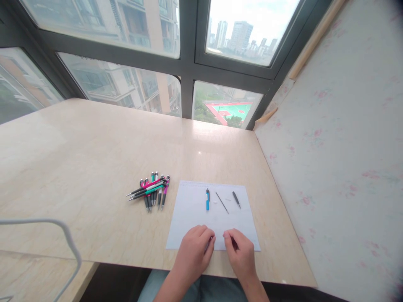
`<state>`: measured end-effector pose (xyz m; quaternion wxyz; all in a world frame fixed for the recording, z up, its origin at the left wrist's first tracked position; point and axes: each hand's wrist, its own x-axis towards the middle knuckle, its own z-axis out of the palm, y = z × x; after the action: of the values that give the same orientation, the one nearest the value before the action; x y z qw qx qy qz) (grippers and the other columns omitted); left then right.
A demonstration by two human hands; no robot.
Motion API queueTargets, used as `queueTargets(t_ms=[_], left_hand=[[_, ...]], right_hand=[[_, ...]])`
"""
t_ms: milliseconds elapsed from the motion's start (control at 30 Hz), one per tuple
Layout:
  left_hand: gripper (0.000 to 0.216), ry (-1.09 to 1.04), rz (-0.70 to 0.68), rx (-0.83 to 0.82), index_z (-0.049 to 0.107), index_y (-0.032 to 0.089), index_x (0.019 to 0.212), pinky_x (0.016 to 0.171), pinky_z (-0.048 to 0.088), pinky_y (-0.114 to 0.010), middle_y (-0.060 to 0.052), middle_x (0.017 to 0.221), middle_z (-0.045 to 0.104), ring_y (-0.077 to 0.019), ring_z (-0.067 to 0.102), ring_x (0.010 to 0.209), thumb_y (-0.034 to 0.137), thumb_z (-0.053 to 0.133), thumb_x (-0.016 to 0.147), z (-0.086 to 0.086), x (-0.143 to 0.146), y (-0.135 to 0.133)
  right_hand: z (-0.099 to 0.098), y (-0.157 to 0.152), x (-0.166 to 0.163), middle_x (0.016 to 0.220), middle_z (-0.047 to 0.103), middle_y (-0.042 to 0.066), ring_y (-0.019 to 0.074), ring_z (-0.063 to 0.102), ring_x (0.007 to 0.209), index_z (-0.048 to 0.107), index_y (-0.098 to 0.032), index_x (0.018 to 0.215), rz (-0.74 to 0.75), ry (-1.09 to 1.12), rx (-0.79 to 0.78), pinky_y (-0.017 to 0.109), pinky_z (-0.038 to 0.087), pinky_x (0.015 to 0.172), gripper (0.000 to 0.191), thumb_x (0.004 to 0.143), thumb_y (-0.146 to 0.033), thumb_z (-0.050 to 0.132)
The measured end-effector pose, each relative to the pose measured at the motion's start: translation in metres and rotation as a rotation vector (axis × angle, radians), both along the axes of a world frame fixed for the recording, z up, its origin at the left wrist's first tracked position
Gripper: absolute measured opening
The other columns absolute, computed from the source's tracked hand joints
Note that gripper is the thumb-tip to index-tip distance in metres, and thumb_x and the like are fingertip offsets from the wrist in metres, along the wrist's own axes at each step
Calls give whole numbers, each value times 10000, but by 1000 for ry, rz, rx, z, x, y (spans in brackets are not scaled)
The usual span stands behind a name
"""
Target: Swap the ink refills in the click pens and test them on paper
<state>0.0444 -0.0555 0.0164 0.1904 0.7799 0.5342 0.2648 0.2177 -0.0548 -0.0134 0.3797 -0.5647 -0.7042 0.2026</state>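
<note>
My left hand [197, 247] rests over the lower edge of a white sheet of paper [192, 218], its fingers curled in; whatever they may hold is hidden. Beside it, apart by a small gap, my right hand [241, 251] has thumb and index finger pressed together, with anything between them too small to make out. Ahead of both on the paper lie pen parts: a blue pen barrel with a clip [207, 200], a thin dark refill [222, 203] lying aslant, and a black grip with a pointed tip [236, 199]. Tiny pale pieces [228, 199] lie among them.
Left of the paper, several pens [153, 191] in pink, green, white and purple lie in a crossed pile on the marble-patterned sill [103, 167]. A grey cable [67, 235] loops at lower left. Windows stand behind; a papered wall [330, 147] bounds the right.
</note>
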Motion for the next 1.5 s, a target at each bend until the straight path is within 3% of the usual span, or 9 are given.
queueTargets(t_ms=[1033, 1500], left_hand=[[160, 18, -5, 97, 565, 212, 830, 628, 431, -314, -29, 725, 604, -177, 566, 681, 177, 446, 931, -4, -1, -4], [171, 86, -20, 32, 569, 214, 834, 644, 428, -325, -35, 741, 609, -191, 569, 702, 189, 435, 937, -3, 0, -2]], right_hand=[[5, 1, -2, 597, 555, 2, 117, 494, 535, 604, -173, 687, -15, -33, 45, 235, 387, 540, 318, 959, -262, 464], [3, 4, -4, 632, 610, 19, 139, 545, 570, 619, -184, 704, 8, -82, 13, 250, 407, 578, 313, 958, -274, 458]])
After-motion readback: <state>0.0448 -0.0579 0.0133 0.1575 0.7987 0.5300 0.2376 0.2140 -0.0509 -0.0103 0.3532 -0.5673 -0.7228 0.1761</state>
